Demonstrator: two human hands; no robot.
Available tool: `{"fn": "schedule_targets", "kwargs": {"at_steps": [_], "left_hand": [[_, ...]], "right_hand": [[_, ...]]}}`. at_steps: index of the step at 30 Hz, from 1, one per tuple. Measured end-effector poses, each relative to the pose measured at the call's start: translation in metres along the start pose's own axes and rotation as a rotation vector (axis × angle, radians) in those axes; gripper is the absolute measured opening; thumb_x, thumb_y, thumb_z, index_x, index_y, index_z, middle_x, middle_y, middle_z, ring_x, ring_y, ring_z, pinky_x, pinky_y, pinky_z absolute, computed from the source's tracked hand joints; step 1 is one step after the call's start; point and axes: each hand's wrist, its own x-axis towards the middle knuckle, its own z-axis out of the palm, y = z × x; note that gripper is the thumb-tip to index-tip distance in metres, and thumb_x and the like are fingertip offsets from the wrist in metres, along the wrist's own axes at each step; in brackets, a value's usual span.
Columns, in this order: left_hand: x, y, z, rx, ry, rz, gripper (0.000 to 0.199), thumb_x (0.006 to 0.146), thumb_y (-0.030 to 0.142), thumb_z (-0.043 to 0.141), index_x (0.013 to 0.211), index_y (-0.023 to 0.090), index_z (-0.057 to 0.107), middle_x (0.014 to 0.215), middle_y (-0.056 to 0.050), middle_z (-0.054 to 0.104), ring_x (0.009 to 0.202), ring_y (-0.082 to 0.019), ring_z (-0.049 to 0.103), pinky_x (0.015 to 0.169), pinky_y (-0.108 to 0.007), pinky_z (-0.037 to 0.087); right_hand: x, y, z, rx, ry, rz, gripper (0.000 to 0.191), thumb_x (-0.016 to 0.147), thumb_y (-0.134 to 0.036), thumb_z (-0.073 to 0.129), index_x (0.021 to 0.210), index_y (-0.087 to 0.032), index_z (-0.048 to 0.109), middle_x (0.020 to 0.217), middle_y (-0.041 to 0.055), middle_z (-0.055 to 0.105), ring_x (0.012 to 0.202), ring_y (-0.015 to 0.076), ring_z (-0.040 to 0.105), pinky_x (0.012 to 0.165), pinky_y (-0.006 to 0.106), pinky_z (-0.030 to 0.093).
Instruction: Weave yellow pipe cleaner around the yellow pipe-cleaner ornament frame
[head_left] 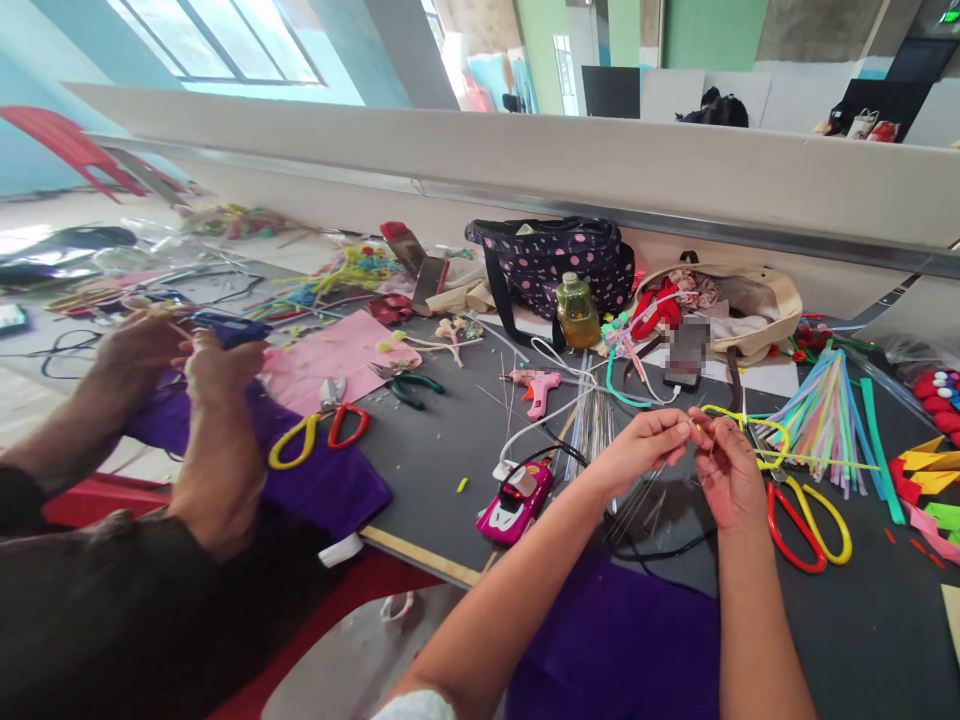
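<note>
Left hand (651, 442) and right hand (727, 468) fingertips closed on small yellow piece (698, 427), red-and-yellow-handled scissors (807, 518) near right

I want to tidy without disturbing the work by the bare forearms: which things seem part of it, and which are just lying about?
Likely part of it:
- yellow piece at the left hand and right hand
- pastel strips
- wires
- nearest scissors

Apparently just lying about:
- bottle
- dotted bag
- phone
- pink car

A craft workshop, shown by the worktable (442, 470) strewn with pipe cleaners (821, 415), scissors (802, 525) and glue gun (538, 388).
</note>
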Motion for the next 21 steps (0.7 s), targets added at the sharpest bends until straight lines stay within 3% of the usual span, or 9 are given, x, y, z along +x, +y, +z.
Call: {"fn": "schedule_targets", "kwargs": {"at_steps": [4, 7, 10, 12, 13, 15, 17, 19, 21], "left_hand": [[0.003, -0.013, 0.003, -0.037, -0.014, -0.039, 0.038, 0.08, 0.05, 0.06, 0.083, 0.013, 0.061, 0.055, 0.003, 0.049, 0.043, -0.004, 0.033, 0.041, -0.019, 0.018], [0.009, -0.02, -0.001, -0.058, -0.06, -0.068, 0.043, 0.077, 0.046, 0.065, 0.105, 0.013, 0.06, 0.062, 0.001, 0.058, 0.043, -0.004, 0.037, 0.04, -0.018, 0.02], [0.026, -0.022, -0.011, -0.098, -0.072, -0.063, 0.074, 0.079, 0.04, 0.064, 0.141, 0.021, 0.029, 0.071, -0.001, 0.066, 0.041, -0.005, 0.042, 0.04, -0.018, 0.022], [0.043, -0.021, -0.02, -0.113, -0.039, -0.067, 0.087, 0.082, 0.037, 0.061, 0.148, 0.022, 0.007, 0.066, 0.001, 0.065, 0.036, -0.005, 0.038, 0.038, -0.018, 0.02], [0.052, -0.021, -0.025, -0.117, -0.027, -0.083, 0.088, 0.082, 0.034, 0.06, 0.148, 0.021, 0.004, 0.062, 0.002, 0.064, 0.034, -0.005, 0.034, 0.037, -0.018, 0.019], [0.067, -0.022, -0.034, -0.113, -0.033, -0.125, 0.083, 0.082, 0.032, 0.059, 0.148, 0.018, 0.01, 0.057, 0.004, 0.06, 0.034, -0.004, 0.031, 0.037, -0.018, 0.018], [0.075, -0.025, -0.039, -0.088, -0.052, -0.133, 0.073, 0.08, 0.033, 0.061, 0.143, 0.016, 0.028, 0.059, 0.003, 0.061, 0.035, -0.004, 0.033, 0.037, -0.017, 0.02], [0.074, -0.032, -0.041, -0.029, -0.104, -0.148, 0.055, 0.075, 0.035, 0.066, 0.124, 0.014, 0.052, 0.063, 0.001, 0.062, 0.039, -0.004, 0.039, 0.038, -0.017, 0.026], [0.067, -0.039, -0.04, 0.041, -0.117, -0.154, 0.036, 0.069, 0.036, 0.071, 0.094, 0.011, 0.066, 0.066, -0.001, 0.063, 0.045, -0.006, 0.045, 0.039, -0.017, 0.031]], "right_hand": [[0.004, 0.0, -0.009, -0.034, 0.143, -0.107, 0.014, 0.068, -0.025, 0.077, 0.076, -0.017, 0.068, 0.081, 0.0019, 0.071, 0.063, 0.0076, 0.061, 0.047, 0.014, 0.045], [0.007, -0.004, -0.016, -0.067, 0.25, -0.208, 0.014, 0.068, -0.023, 0.077, 0.077, -0.016, 0.068, 0.083, 0.0025, 0.071, 0.065, 0.0088, 0.063, 0.047, 0.014, 0.047], [0.011, -0.006, -0.022, -0.022, 0.337, -0.28, 0.014, 0.067, -0.021, 0.077, 0.077, -0.015, 0.068, 0.082, 0.0014, 0.07, 0.066, 0.007, 0.063, 0.048, 0.012, 0.047], [0.015, -0.003, -0.027, 0.023, 0.361, -0.3, 0.014, 0.066, -0.02, 0.077, 0.077, -0.015, 0.068, 0.081, 0.0005, 0.07, 0.067, 0.0063, 0.063, 0.05, 0.011, 0.048], [0.018, -0.001, -0.029, 0.041, 0.371, -0.303, 0.014, 0.066, -0.019, 0.077, 0.076, -0.015, 0.068, 0.081, -0.0001, 0.07, 0.068, 0.0064, 0.063, 0.051, 0.011, 0.048], [0.026, 0.004, -0.035, 0.072, 0.399, -0.296, 0.012, 0.067, -0.018, 0.075, 0.076, -0.016, 0.067, 0.081, -0.001, 0.07, 0.071, 0.0069, 0.064, 0.052, 0.012, 0.049], [0.034, 0.008, -0.042, 0.113, 0.436, -0.274, 0.011, 0.067, -0.016, 0.075, 0.074, -0.017, 0.067, 0.08, -0.0017, 0.07, 0.073, 0.0071, 0.065, 0.052, 0.012, 0.05], [0.04, 0.01, -0.046, 0.146, 0.456, -0.257, 0.012, 0.066, -0.015, 0.075, 0.071, -0.017, 0.065, 0.08, -0.0019, 0.07, 0.073, 0.0069, 0.065, 0.052, 0.011, 0.049], [0.042, 0.01, -0.046, 0.158, 0.454, -0.249, 0.012, 0.065, -0.013, 0.075, 0.069, -0.016, 0.065, 0.08, -0.0012, 0.07, 0.074, 0.0064, 0.064, 0.052, 0.01, 0.049]]}}
